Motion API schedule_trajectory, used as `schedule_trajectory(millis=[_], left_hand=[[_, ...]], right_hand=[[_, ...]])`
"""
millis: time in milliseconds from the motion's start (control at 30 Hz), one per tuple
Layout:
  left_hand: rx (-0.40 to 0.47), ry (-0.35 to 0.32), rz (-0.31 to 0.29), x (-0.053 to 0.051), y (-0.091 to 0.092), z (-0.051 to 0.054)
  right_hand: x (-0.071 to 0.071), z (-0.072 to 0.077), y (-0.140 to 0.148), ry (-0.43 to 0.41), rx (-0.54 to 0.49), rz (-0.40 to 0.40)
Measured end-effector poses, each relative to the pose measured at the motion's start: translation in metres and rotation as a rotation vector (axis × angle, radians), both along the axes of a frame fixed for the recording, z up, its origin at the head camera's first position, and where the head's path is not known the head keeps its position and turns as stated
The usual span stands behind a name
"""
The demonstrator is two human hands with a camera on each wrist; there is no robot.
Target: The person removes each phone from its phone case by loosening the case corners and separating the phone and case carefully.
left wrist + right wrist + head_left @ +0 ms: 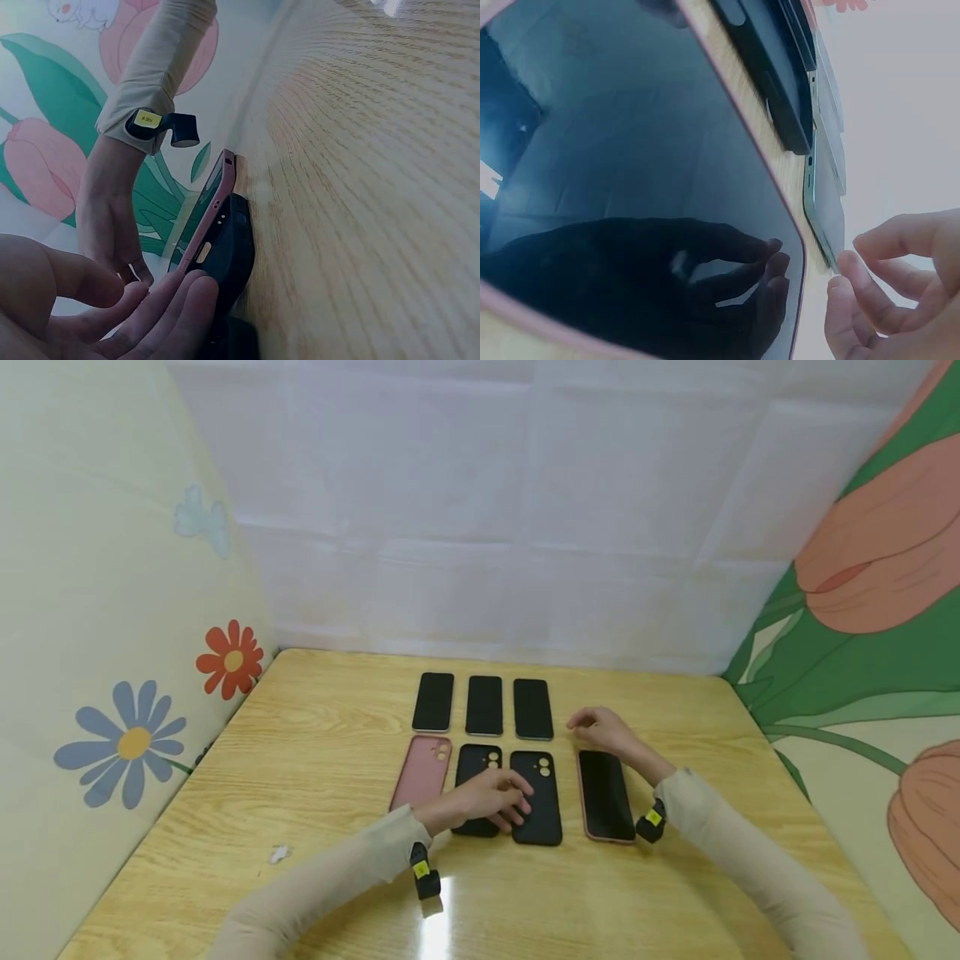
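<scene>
My left hand (489, 797) hovers at the two black phone cases in the head view, its fingers loosely bent over the right black case (542, 818). Partly covered by that hand is the left black case (471, 762). In the left wrist view its fingers (169, 319) lie close to a black case (232, 255); whether they touch it I cannot tell. My right hand (606, 732) is just beyond the top end of a phone in a pink case (606, 797), which lies screen up. Nothing shows between the right hand's relaxed fingers (889, 300).
Three dark phones lie in a back row: the left phone (433, 702), the middle phone (484, 706) and the right phone (533, 708). A pink case (422, 772) lies left of the black ones. A small white scrap (279, 854) is on the wooden table (225, 810).
</scene>
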State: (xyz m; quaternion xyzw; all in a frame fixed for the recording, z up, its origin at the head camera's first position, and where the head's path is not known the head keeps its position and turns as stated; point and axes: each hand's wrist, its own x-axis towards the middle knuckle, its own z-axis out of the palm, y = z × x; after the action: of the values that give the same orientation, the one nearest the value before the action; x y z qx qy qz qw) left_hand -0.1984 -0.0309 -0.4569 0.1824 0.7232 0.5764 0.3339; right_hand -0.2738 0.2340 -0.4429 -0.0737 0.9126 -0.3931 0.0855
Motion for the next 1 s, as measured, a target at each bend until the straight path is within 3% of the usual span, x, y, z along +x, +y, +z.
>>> schedule_trajectory(millis=[233, 433, 700, 833, 1000], left_hand=[[0.016, -0.010, 0.005, 0.000, 0.005, 0.000], [0.032, -0.020, 0.057, 0.003, 0.015, 0.000], [0.072, 0.028, 0.131, 0.006, 0.035, 0.000], [0.088, 0.025, 0.125, 0.010, 0.044, 0.001], [0.105, 0.012, 0.076, 0.013, 0.054, -0.001]], right_hand=[[0.009, -0.004, 0.018, 0.052, -0.001, -0.007], [0.018, -0.006, 0.031, 0.075, 0.036, 0.022], [0.030, -0.005, 0.038, 0.006, 0.090, 0.055], [0.033, -0.006, 0.043, -0.006, 0.136, 0.083], [0.040, -0.005, 0.049, -0.042, 0.191, 0.049]])
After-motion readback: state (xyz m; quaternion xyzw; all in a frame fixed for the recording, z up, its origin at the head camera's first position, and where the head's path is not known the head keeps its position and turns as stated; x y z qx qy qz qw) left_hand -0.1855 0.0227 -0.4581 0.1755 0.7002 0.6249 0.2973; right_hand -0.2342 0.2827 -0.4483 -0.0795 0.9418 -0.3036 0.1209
